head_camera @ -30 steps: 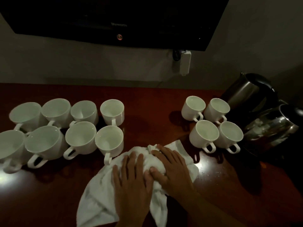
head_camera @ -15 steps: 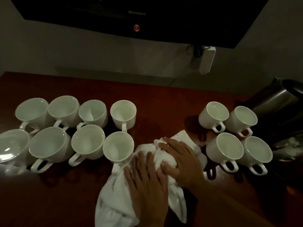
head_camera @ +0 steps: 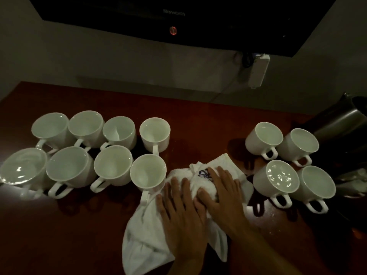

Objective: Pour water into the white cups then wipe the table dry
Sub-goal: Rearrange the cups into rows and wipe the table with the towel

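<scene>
Two hands press a white towel (head_camera: 143,235) onto the table (head_camera: 79,235) near the middle of its near edge, per the head view. The left hand (head_camera: 182,215) lies flat, fingers straight. The right hand (head_camera: 224,197) is spread over the bunched part, fingers extended. Eight white cups (head_camera: 113,165) stand toward the left edge and four white cups (head_camera: 282,177) toward the right, with the towel between the groups. A steel kettle (head_camera: 341,120) sits at the right edge.

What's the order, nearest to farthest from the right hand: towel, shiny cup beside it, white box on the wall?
1. Towel, directly under the right hand.
2. Shiny cup, just to its right.
3. White box, up on the back wall.
</scene>
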The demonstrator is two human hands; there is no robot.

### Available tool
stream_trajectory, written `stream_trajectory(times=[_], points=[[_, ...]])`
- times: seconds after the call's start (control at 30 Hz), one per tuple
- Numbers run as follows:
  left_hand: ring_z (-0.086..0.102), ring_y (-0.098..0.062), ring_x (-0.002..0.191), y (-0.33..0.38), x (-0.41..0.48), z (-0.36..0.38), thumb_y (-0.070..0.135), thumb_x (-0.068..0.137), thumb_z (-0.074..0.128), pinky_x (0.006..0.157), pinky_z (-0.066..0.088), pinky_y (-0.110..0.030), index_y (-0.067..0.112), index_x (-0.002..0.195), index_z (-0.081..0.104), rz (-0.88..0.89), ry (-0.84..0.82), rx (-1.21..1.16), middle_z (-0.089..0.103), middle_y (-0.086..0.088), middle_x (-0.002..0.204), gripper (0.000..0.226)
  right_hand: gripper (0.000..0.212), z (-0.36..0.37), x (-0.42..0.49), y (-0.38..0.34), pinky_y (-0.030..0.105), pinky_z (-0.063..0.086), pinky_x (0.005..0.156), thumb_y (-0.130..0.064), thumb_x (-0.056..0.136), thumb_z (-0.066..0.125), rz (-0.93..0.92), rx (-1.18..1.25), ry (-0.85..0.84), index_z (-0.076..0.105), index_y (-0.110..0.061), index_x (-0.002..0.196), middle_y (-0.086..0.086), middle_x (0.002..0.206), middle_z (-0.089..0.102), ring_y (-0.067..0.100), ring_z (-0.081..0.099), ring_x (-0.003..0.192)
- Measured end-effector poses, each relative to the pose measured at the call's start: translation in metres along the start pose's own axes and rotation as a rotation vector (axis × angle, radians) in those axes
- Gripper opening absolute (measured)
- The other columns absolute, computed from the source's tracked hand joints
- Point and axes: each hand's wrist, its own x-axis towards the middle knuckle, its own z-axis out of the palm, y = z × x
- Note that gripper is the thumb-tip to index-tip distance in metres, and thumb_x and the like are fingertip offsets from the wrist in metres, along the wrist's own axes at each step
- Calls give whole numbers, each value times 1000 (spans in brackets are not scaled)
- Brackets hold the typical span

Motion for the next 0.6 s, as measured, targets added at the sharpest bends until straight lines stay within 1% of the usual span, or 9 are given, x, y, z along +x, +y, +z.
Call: stream_trajectory(times=[0.13,0.2,0.27,0.37,0.47,0.53,0.6], points=[[30,-37,146,5,3,4,42,104,19,116,27,-58,12,152,39,-14,-6,-1,31,-19,159,60,84,-8,17,2,39,-4,122,-78,78,31,-17,-49,-96,22,-43,153,-10,165,16,10,5,152],[29,-36,147,9,5,8,42,105,20,118,23,-56,13,153,36,-25,17,-13,30,-18,159,58,84,-11,24,3,40,-3,123,-76,75,31,-12,-51,-114,24,-43,152,-11,164,19,11,6,151],[27,-36,148,13,7,10,43,106,21,119,22,-55,13,153,35,-27,21,-10,28,-18,160,58,85,-14,32,2,40,-4,123,-75,73,28,-13,-77,-149,22,-44,152,-11,164,17,10,5,151],[25,-37,148,17,8,15,43,107,16,118,22,-56,10,154,33,-27,15,10,25,-20,161,60,90,-18,40,-1,40,-9,122,-85,73,20,5,-80,-215,20,-44,153,-11,165,13,9,2,151],[28,-39,147,22,10,17,39,107,18,117,26,-56,6,152,35,-55,25,20,27,-22,159,58,98,-17,42,-8,43,-8,122,-93,70,18,41,-35,-179,23,-41,153,-9,165,16,12,5,152],[32,-41,145,25,12,17,37,107,19,115,29,-58,4,151,37,-57,18,27,30,-24,158,58,99,-14,42,-13,46,-3,123,-93,69,20,53,-47,-108,29,-39,151,-7,163,21,15,10,151],[34,-42,143,27,15,17,36,105,20,114,31,-59,3,151,38,-56,12,34,32,-26,156,59,96,-12,46,-14,46,-1,123,-92,70,24,62,-49,-72,33,-39,149,-7,162,25,16,13,150]])
